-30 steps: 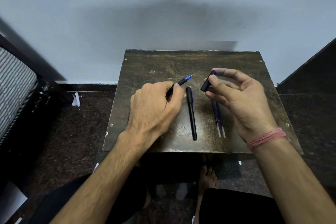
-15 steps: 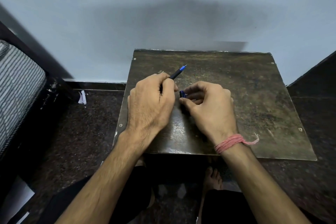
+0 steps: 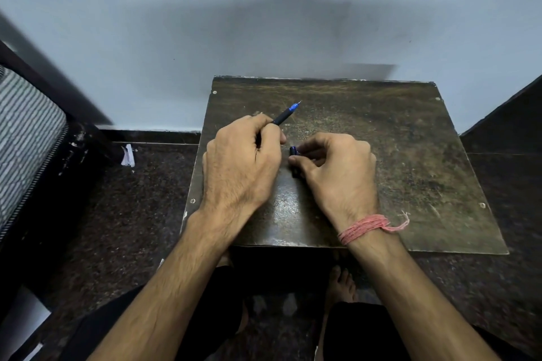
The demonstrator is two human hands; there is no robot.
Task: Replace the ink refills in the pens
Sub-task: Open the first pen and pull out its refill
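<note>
My left hand (image 3: 239, 167) is closed around a black pen (image 3: 286, 114) whose blue tip points up and to the right, away from me. My right hand (image 3: 340, 173) rests on the dark worn tabletop (image 3: 396, 155), its thumb and fingers pinching a small dark blue pen cap (image 3: 294, 151) right beside the left hand. A bit of a second black pen (image 3: 295, 173) shows under the right thumb. The loose refills are hidden under the right hand.
The small table stands against a pale wall (image 3: 264, 23). A striped mattress edge (image 3: 26, 132) lies at the left, a scrap of paper (image 3: 128, 155) on the dark stone floor, and a dark panel (image 3: 510, 114) at the right. My bare foot (image 3: 340, 284) shows below the table.
My right hand has come down from the right with the cap and settled on the table beside the left hand, covering the second pen and refills. The left hand's pen now points further up.
</note>
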